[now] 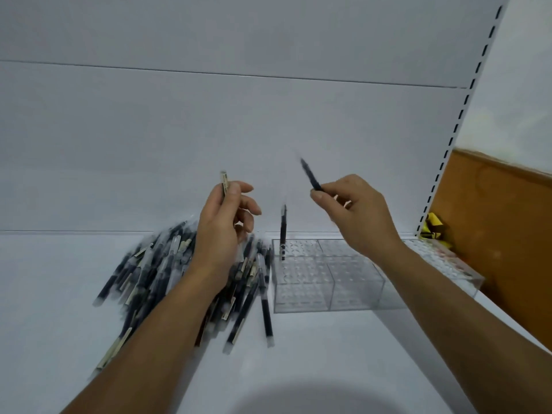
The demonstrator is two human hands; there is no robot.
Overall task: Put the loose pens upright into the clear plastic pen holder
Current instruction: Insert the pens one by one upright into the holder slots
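The left grip (222, 231) is closed round a slim pen with a beige paper label (224, 182), thumb and curled fingers holding it nearly upright so that its labelled end shows above the fingers. The right grip (358, 216) pinches a dark blue-black pen (310, 174) by one end between thumb and forefinger; the pen slants up and away toward the left grip, and its far tip is blurred. Below and behind the left grip lies a loose heap of dark pens with clear caps (155, 273), spread over the white shelf (328, 354). Below the right grip, just beside the heap, stands the clear plastic pen holder with a grid of round holes (352, 291). One dark pen (283, 231) stands upright in a hole at its far corner, between the two grips and lower than both. Further out past the right grip a second clear holder (448, 264) sits against a brown panel (493, 234), with a yellow and black object (433, 227) behind it.
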